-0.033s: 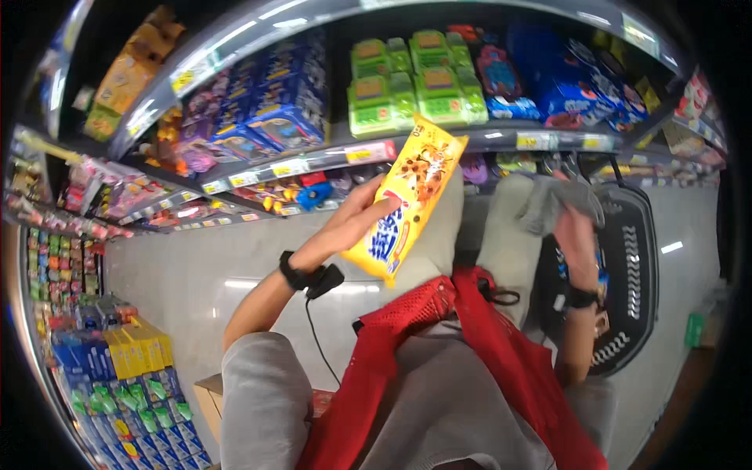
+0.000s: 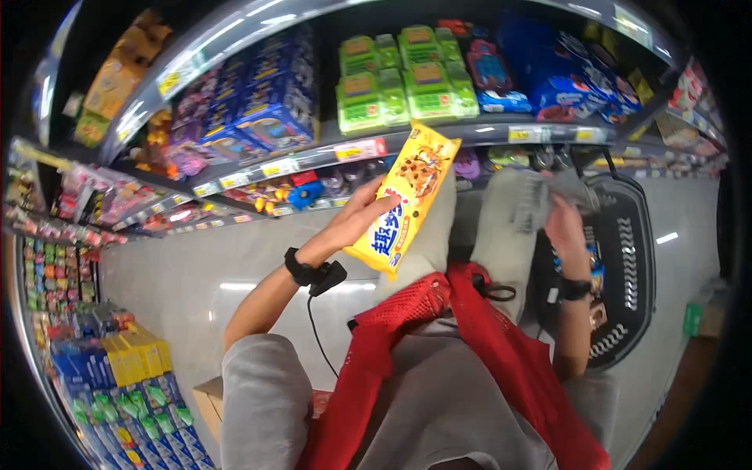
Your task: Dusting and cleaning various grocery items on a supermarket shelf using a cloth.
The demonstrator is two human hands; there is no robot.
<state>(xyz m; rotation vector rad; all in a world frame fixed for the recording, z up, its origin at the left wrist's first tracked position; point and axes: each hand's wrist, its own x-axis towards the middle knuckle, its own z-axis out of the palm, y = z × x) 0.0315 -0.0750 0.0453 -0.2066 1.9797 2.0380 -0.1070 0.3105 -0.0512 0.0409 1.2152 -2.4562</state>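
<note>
My left hand [image 2: 352, 223] is closed around a yellow cookie packet [image 2: 417, 196], its thumb across the front. Pictures of cookies with dark chips show on the packet, which tilts up and to the right before the shelf. On the right, my right hand [image 2: 567, 229] is closed on a grey, crumpled, cloth-like thing [image 2: 575, 188], blurred at its left end over my trouser leg [image 2: 501, 235]. Just beneath that forearm stands a black shopping basket [image 2: 644, 274], partly hidden by the arm, with several small packages in it.
Ahead is a store shelf [image 2: 462, 133] with green-lidded packs [image 2: 368, 102], blue boxes [image 2: 274, 110] and blue bags [image 2: 564, 94]. Toys hang or lie on the lower shelf. At the left stand stacked yellow boxes [image 2: 137, 352] and blue packs. A cable hangs from my left wrist device [image 2: 313, 274].
My right hand and the grey cloth-like thing have shifted slightly left. The packet stays in my left hand, tilted a little differently. The shelf view has moved slightly left.
</note>
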